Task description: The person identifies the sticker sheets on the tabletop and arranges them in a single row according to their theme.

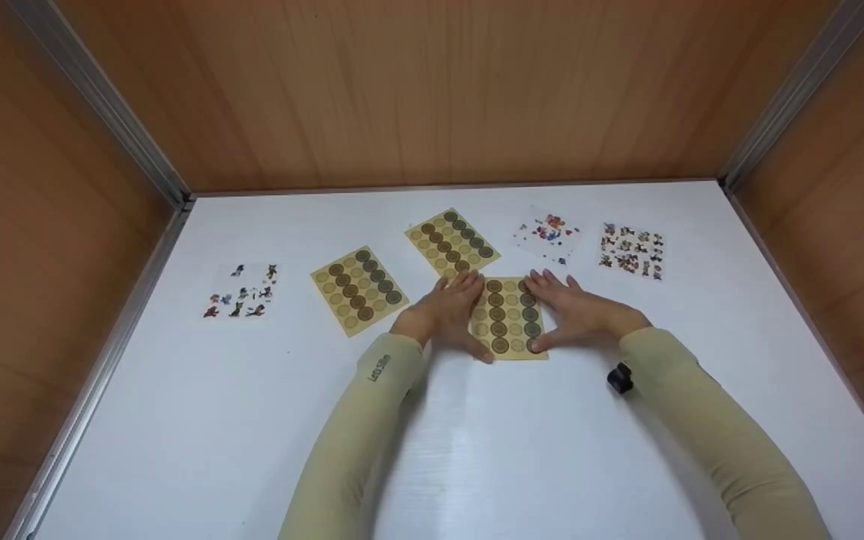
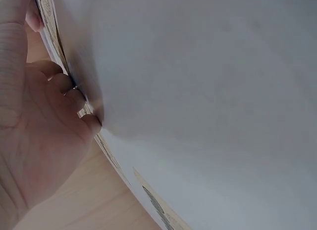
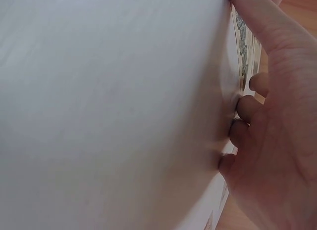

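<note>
A tan sheet of round stickers [image 1: 508, 319] lies flat on the white table, between both hands in the head view. My left hand [image 1: 453, 311] touches its left side, with the thumb at the lower left corner. On the opposite side, my right hand [image 1: 576, 306] rests fingertips near the upper right corner and its thumb [image 1: 541, 345] near the lower right one. The fingers of both hands are spread and extended. The left wrist view shows the left palm [image 2: 44, 131] side-on with fingertips down at the tabletop; the right wrist view shows the right hand [image 3: 282, 121] likewise.
Two more tan sticker sheets lie behind [image 1: 452, 241] and to the left [image 1: 359, 291]. Clear sheets with small colourful figures lie at far left [image 1: 241, 291], back right [image 1: 550, 232] and far right [image 1: 632, 251]. Wooden panels [image 1: 447, 90] enclose the table [image 1: 199, 420].
</note>
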`<state>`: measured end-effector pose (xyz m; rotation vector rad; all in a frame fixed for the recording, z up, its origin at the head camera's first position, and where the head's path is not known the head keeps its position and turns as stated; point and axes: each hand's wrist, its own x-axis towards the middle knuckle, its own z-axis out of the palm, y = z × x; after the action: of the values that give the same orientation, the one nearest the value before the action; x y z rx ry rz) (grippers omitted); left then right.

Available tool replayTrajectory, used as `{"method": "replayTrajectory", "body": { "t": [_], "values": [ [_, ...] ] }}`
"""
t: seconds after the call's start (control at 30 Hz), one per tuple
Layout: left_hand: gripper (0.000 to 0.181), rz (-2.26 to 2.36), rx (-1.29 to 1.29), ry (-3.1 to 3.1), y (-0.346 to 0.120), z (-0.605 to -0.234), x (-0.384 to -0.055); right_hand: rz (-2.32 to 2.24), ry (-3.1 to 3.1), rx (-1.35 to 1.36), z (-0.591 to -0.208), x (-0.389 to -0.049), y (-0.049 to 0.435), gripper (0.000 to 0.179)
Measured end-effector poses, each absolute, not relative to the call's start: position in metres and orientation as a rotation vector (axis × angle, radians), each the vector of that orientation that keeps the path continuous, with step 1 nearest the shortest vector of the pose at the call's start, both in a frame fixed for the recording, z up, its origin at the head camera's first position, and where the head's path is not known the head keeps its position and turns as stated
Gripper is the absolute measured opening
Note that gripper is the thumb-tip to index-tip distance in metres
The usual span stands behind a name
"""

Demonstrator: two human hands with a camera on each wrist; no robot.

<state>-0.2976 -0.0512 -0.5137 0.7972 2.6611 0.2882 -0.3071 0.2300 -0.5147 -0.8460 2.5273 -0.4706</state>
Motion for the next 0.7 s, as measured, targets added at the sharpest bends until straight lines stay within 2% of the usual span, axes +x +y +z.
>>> {"method": "replayTrajectory", "body": {
  "t": [0.4, 0.7],
  "values": [
    [0.148, 0.333, 0.781, 2.656, -0.0527, -0.5105, -0.295, -0.481, 2.523, -0.834, -0.5153, -0.309, 0.2293, 0.13],
    [0.146, 0.422, 0.766, 2.664, -0.0536, -0.5135, -0.292, -0.661, 2.517, -0.698, -0.5144, -0.3013, 0.2306, 0.135]
  ]
}}
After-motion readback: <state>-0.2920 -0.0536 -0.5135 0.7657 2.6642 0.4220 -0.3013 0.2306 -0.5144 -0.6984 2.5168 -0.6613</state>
